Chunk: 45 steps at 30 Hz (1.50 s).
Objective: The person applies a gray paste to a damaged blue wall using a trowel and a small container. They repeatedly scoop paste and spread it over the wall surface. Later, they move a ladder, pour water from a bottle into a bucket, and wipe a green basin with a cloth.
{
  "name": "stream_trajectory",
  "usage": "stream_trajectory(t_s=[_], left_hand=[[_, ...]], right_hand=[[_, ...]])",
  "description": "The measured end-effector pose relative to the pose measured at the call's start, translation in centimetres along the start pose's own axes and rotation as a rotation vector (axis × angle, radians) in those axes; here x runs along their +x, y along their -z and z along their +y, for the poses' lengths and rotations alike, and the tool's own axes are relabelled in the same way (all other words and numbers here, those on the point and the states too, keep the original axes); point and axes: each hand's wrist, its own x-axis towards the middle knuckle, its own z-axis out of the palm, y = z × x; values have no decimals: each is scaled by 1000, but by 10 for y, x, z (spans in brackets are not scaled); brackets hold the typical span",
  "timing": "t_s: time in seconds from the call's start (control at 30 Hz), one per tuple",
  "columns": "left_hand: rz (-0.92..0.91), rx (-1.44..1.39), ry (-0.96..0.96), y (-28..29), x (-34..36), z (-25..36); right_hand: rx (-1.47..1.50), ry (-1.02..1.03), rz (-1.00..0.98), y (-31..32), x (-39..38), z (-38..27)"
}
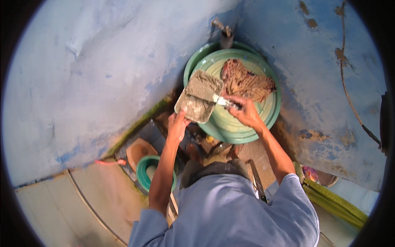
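Note:
My left hand [177,124] grips the near left edge of a shallow rectangular tray [198,112], its fingers closed on the rim. Grey-brown paste [204,83] coats much of the tray's inside. In my right hand [247,113] is a putty knife [221,100], fingers wrapped round its handle. Its blade reaches left over the tray and is hard to tell from the paste. Both hands are above a round green basin [273,117]. A crumpled, wet-looking brown and reddish cloth [245,79] lies on the basin's far right part.
A tap [225,29] sticks out in the corner between two worn blue walls [115,74]. By my left forearm stand a small green bucket [142,175] and an orange-brown piece [139,150]. A machete-like blade [257,181] is by my right side, near yellow-green fabric [333,201].

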Motion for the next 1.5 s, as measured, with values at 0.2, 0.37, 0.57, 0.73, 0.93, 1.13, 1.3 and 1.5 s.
stream_trajectory(t_s=[0.2, 0.37, 0.57, 0.73, 0.93, 1.13, 1.3, 1.5], left_hand=[[-18, -71, -9, -41, 55, 23], [-27, -71, -69, -50, 82, 45], [52, -63, -94, -16, 32, 48], [246, -100, -63, 18, -29, 47], [352, -160, -92, 47, -70, 45], [348, -167, -106, 49, -63, 37], [275, -163, -93, 42, -51, 32], [268, -145, -78, 34, -49, 27]], right_hand=[[218, -130, 145, 31, 16, -14], [384, 103, 403, 57, 73, -34], [147, 285, 937, 66, 210, -59], [-173, 356, 1201, 44, 304, -71], [-368, 279, 1147, 4, 374, -62], [-335, 277, 1030, -27, 345, -40], [-194, 314, 1146, 7, 310, -43], [-173, 221, 1124, 32, 321, -89]])
